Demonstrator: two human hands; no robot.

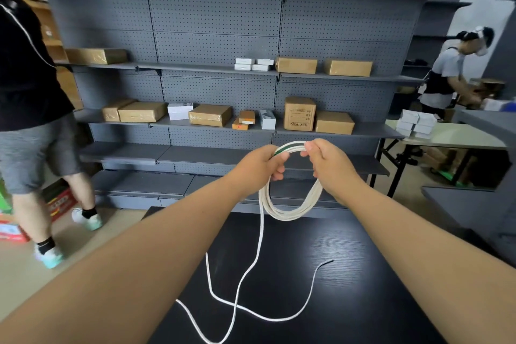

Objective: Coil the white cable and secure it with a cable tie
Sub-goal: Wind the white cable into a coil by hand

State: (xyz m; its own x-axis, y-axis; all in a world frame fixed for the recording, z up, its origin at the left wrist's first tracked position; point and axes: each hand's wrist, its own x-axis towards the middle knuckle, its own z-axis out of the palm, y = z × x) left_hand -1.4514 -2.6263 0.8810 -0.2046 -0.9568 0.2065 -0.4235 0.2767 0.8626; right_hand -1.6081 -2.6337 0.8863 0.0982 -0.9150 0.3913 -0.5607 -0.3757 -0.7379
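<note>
Both grips hold white cable (290, 215) coil above table (363, 274) far edge: left hand (262, 165); right hand (331, 166) | tail loose

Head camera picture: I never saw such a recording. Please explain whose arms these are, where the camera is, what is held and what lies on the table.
There is no machine here. A person wears one wide camera on the head, looking forward and down, so the two bare arms are that person's own. The left hand and the right hand both grip the top of a coil of white cable, held in the air above a black table. The cable's uncoiled tail hangs down and lies in loose curves on that table. A thin green strip shows among the loops by the left hand; it may be the tie, but I cannot tell. Behind stand grey shelves with cardboard boxes.
</note>
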